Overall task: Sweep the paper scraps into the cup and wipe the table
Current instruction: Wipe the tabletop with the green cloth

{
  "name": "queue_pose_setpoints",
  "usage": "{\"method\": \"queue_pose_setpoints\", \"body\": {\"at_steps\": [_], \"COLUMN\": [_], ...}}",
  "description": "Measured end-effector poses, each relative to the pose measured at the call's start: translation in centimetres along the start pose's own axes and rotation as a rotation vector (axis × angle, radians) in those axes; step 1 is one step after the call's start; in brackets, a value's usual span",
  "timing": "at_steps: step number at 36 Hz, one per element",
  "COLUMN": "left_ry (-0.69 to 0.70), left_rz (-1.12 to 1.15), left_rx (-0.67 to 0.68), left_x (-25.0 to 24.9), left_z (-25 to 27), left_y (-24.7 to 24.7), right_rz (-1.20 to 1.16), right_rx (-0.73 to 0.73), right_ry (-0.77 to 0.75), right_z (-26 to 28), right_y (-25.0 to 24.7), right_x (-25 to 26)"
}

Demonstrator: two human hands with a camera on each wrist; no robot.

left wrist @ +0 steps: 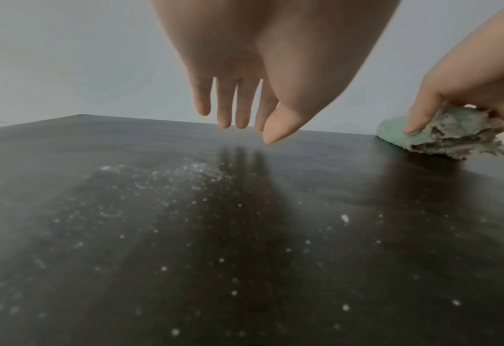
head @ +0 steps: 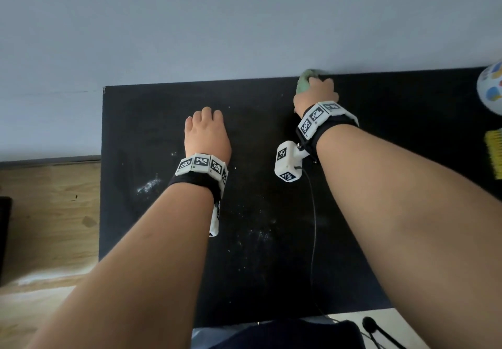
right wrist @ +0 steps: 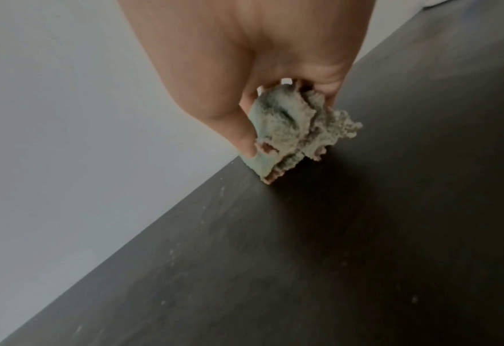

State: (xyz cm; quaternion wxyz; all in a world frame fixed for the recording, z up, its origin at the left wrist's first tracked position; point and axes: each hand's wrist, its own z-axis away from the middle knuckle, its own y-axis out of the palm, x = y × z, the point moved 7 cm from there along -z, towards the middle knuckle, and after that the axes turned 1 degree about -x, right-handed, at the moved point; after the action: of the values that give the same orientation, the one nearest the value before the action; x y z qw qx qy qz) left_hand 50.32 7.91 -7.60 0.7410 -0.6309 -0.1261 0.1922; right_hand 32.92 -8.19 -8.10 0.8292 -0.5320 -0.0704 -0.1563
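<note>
**Green cloth at the far edge of a dusty black table**

At the far left lies a strip of pale wood-grain floor (head: pixel 49 212), matte and streaked. Beside it begins the black rectangular table (head: pixel 152 253), its smooth, faintly glossy top sprinkled with fine white specks and a chalky smear (head: pixel 148 185) near the left side; from the left wrist view the same dust (left wrist: pixel 168 180) looks like scattered grit.

The left hand (head: pixel 207 135) is over the middle of the table, palm down. Its fingers (left wrist: pixel 224 105) point straight down, close together and relaxed, holding nothing, their tips just above the surface, which reflects them.

Further right, at the table's far edge against the plain grey wall (head: pixel 244 22), the right hand (head: pixel 316 91) grips a crumpled, nubbly green cloth (head: pixel 305 82); thumb and fingers curl round the wad, and the cloth's frayed, ragged lower folds (right wrist: pixel 292 140) touch the tabletop.

At the right border sits a rounded white cup with coloured patches (head: pixel 491 87), on the far right part of the table, and nearer, a yellow bristled brush (head: pixel 495 155), cut off by the frame.
</note>
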Motion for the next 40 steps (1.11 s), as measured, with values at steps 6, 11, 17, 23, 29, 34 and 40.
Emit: {"method": "queue_pose_setpoints", "body": {"at_steps": [6,11,17,23,29,34,40], "left_ry": [-0.044,-0.062,-0.09,-0.121,-0.141,-0.157,-0.182], "left_rz": [0.006,0.006,0.014,0.011,0.026,0.04,0.037], "left_rx": [-0.004,0.0,-0.011,-0.022,-0.044,-0.064,-0.057], "left_x": [2.1,3.7,5.2,6.3,5.7,4.8,4.1], "left_z": [0.4,1.2,2.1,3.1,4.8,6.9,10.2], "left_y": [0.4,0.5,0.5,0.1,-0.5,-0.4,0.2], "right_rz": [0.071,-0.014,-0.086,-0.191,-0.012,0.035,0.076], "right_rx": [0.028,0.075,0.138,0.308,0.277,0.278,0.318], "right_ry": [-0.126,-0.238,-0.263,-0.237,-0.36,-0.44,-0.508], "right_z": [1.2,2.9,5.7,8.0,9.4,11.6,14.1], "right_y": [1.9,3.4,5.1,6.9,7.9,8.3,9.3], "right_x": [2.6,5.4,8.5,9.2,6.9,4.6,1.4]}}
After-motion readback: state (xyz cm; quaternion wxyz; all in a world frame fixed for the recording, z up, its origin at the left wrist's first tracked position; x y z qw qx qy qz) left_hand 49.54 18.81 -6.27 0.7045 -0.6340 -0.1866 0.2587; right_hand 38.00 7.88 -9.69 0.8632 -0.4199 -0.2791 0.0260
